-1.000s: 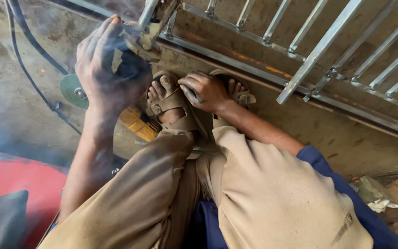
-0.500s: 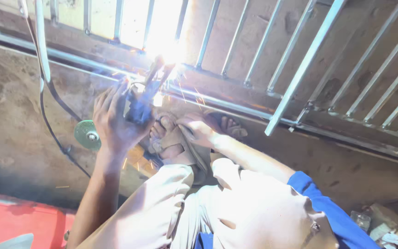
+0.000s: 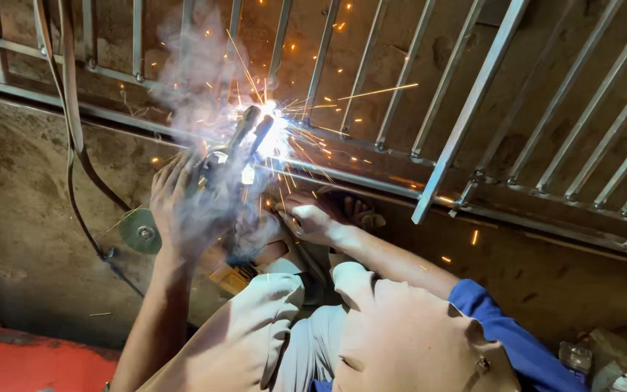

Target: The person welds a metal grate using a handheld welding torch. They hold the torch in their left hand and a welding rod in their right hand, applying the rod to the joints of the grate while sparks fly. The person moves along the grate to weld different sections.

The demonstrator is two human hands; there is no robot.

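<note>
The left hand [image 3: 179, 207] is closing around the welding holder [image 3: 237, 149], whose tip is arcing on the metal grille [image 3: 466, 123] at its lower rail. Below that rail, the right hand [image 3: 312, 218] is resting half curled, holding nothing, just beside bare feet; sparks could be burning them. The grinder disc [image 3: 139, 231] and cable [image 3: 74, 138] are crowding the left side, leaving little room.

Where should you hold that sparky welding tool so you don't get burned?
Best by the thick back handle, as the left hand seems to do now, coming from the person's own side. The welding holder points away, with its far tip in the bright sparks at the metal gate, so the handle is probably the part farthest from the heat. Smoke hides the exact grip.
</note>
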